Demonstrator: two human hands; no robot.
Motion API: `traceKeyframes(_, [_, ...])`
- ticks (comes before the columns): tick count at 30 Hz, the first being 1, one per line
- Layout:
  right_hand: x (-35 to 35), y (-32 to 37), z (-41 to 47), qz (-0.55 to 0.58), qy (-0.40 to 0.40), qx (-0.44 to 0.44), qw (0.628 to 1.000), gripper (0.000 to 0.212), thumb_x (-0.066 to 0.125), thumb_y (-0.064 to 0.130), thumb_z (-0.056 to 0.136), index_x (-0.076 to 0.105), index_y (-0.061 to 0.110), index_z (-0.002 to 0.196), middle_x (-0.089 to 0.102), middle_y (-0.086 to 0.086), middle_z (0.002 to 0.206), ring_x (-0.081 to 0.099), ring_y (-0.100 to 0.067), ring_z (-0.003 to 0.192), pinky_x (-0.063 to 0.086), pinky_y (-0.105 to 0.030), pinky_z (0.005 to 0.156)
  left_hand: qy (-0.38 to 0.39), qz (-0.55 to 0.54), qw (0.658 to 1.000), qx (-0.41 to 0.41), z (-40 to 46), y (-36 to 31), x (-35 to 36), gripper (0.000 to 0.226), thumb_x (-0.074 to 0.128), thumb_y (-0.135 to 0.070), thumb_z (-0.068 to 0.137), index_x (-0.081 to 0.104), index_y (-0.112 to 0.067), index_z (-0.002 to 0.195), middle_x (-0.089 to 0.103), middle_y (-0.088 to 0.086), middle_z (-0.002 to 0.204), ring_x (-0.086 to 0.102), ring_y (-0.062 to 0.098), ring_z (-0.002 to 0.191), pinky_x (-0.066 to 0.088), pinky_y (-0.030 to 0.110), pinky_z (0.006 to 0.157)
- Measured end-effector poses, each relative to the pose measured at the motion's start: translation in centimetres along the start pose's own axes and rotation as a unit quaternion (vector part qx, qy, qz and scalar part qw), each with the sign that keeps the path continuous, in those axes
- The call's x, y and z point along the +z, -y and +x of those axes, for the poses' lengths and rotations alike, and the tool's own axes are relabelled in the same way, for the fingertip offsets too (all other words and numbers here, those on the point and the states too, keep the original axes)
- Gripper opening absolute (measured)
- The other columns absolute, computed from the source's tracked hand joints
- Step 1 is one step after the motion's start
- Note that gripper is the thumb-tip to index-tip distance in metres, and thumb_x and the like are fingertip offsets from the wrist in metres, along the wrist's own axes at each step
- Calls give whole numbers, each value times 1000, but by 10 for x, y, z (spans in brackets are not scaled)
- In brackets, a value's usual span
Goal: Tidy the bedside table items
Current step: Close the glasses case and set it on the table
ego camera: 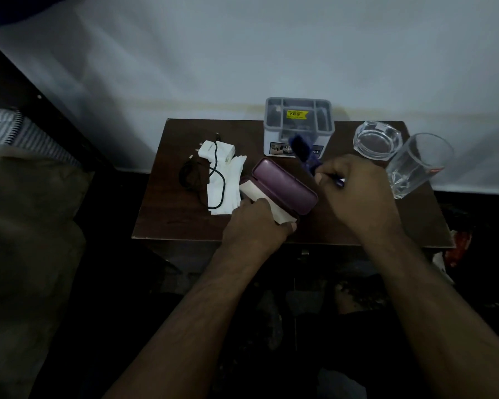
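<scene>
Both hands are working mid-table: I'm pinning the open purple case (284,187) with my left hand (255,223), fingers curled on its near edge. My right hand (355,191) is pinching a blue brush (306,154) beside the grey organiser (298,125) at the table's (185,226) far edge.

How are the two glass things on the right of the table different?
The ashtray is low, wide and many-sided with a shallow round hollow; the tumbler is tall and narrow. The ashtray sits nearer the wall, the tumbler nearer the table's right edge. Both are clear glass, look empty, and neither hand touches them.
</scene>
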State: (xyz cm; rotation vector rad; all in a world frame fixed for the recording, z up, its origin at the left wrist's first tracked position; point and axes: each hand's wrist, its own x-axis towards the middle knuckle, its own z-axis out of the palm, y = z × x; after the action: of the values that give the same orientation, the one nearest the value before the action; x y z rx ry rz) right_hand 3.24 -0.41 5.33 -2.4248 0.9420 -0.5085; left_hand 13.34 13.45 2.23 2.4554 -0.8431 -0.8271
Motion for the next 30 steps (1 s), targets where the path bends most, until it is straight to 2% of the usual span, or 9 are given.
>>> traceKeyframes(3, [12,8,-2,77,39,-6,996,12,71,16,90,80,16,98,75,1,98,69,-16,90,52,-28,82,1,17,1000,6,1,-3,2,57,73,-53,85,59,-9,118,59,16,125,56,32,119,51,44,96])
traceKeyframes(6, [25,2,0,74,111,20,991,11,74,23,89,81,19,95,77,2,89,70,-16,85,52,-28,76,6,38,999,17,4,-5,3,54,76,-47,85,56,-9,118,59,16,124,56,33,117,51,42,91])
traceKeyframes(11, [36,-7,1,90,177,62,978,12,74,28,88,82,21,93,77,4,85,71,-12,81,53,-26,71,22,17,1000,16,10,-9,3,56,75,-44,84,60,-9,125,63,13,123,60,32,116,52,46,96])
traceKeyframes(15, [47,0,1,100,173,82,976,3,77,28,85,74,27,84,69,13,75,66,-4,75,42,-7,59,57,38,997,36,13,-11,4,43,66,-43,90,67,-10,117,68,13,113,63,31,108,53,47,93])
traceKeyframes(16, [50,2,2,107,167,91,976,8,77,26,85,70,29,85,66,14,75,65,-3,75,41,-6,59,56,42,997,38,13,-11,4,42,66,-41,90,67,-11,119,68,12,113,63,30,108,53,46,94])
traceKeyframes(20, [63,9,3,131,158,104,973,12,73,17,87,69,26,94,68,9,86,67,-14,86,45,-17,67,40,59,997,35,13,-12,4,41,63,-29,93,59,-9,129,65,14,122,62,33,113,52,46,97])
traceKeyframes(24, [72,15,-1,103,154,91,979,21,67,12,92,70,17,112,72,-5,111,66,-21,101,50,-27,88,30,57,998,11,10,-12,1,42,63,-18,93,53,-1,130,61,19,126,60,34,119,51,45,98])
traceKeyframes(27, [74,20,-1,73,150,64,984,26,63,6,90,70,15,114,72,-9,111,67,-25,102,53,-38,93,33,70,997,4,9,-11,0,45,62,-20,96,49,-1,135,60,18,132,59,34,124,50,47,101])
traceKeyframes(30, [72,21,0,69,153,57,984,29,59,1,89,69,11,114,73,-11,110,68,-28,102,52,-40,94,38,65,997,5,9,-12,-1,46,60,-20,96,47,-2,136,60,19,133,58,35,125,49,49,103])
